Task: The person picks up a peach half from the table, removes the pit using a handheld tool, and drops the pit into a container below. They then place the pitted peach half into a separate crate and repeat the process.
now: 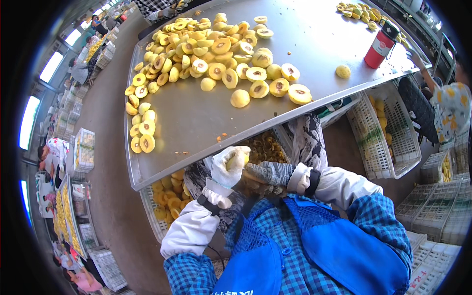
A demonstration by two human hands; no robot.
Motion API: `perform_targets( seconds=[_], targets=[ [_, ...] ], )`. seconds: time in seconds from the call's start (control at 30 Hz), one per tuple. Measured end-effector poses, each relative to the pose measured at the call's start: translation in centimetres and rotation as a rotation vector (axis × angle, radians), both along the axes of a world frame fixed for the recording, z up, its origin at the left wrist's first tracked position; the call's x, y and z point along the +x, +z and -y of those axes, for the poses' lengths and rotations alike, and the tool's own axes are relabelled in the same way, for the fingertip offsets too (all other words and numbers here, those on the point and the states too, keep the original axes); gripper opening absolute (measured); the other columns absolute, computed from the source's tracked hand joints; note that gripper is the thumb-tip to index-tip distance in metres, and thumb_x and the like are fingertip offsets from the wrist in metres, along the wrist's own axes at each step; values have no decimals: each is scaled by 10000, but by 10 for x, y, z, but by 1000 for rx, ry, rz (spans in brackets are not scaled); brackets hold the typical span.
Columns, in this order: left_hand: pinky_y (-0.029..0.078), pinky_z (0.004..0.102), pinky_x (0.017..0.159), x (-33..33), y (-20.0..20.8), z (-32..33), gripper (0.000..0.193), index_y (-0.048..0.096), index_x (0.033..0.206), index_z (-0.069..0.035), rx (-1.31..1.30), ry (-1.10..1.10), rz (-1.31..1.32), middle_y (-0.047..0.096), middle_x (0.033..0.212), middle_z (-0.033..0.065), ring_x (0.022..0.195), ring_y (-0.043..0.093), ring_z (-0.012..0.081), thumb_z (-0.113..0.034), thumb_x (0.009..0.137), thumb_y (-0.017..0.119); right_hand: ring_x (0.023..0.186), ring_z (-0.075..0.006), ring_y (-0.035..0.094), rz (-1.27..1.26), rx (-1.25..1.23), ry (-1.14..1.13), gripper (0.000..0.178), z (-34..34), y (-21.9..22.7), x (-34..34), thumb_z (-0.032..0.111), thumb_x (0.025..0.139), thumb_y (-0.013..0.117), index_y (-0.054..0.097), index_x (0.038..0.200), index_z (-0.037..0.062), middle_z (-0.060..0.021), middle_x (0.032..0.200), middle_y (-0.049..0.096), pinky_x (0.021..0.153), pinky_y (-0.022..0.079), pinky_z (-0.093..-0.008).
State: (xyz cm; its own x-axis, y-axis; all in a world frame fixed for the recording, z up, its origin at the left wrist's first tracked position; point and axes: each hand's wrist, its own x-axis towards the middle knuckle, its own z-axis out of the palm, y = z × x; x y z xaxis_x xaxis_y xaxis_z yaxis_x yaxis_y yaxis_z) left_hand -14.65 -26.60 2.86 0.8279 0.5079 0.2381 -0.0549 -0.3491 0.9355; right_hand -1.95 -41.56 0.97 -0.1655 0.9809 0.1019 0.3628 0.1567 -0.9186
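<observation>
My left hand (225,167), in a white glove, is closed around a yellow peach piece (240,159) just off the table's near edge. Close beside it, my right hand (271,173) wears a grey knit glove. Its fingers are curled, and whatever they grip is hidden. Beneath both hands, a crate of dark brown-yellow scraps (265,147) shows between my knees. On the metal table (196,115) ahead lies a heap of halved yellow peaches (216,46), many cut side up with brown centres. A short row of halves (146,128) runs down its left side.
A red bottle with a black lid (380,46) stands at the table's right, near a lone peach (343,72). Below the edge are a crate of peach halves (169,199) at left and a white crate (386,130) at right. Another person's arm (425,71) reaches in from the right.
</observation>
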Motion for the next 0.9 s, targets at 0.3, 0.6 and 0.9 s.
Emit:
perform_targets(
  seconds=[0.3,0.6,0.9],
  targets=[
    [536,331,657,14,8,28,406,631,985,65,-706,107,103,678,862,193,701,656,247,-290,960,436,356,-75,414,-1104,-577,2,578,-1,-32,-15,658,899,425,578,830,104,-1,574,513,292,281,-219],
    [559,358,635,15,2,22,462,601,1042,73,-1059,67,245,664,900,236,689,656,296,-353,954,446,528,-205,568,-311,318,-176,394,-8,-11,-20,240,933,564,508,1276,55,-80,675,571,455,431,-318],
    [488,247,631,12,9,37,274,679,928,46,-284,254,19,690,826,107,673,619,133,-151,951,491,490,-187,520,-206,-182,-28,323,7,24,8,212,857,609,524,1141,85,-51,629,536,448,424,-323]
  ],
)
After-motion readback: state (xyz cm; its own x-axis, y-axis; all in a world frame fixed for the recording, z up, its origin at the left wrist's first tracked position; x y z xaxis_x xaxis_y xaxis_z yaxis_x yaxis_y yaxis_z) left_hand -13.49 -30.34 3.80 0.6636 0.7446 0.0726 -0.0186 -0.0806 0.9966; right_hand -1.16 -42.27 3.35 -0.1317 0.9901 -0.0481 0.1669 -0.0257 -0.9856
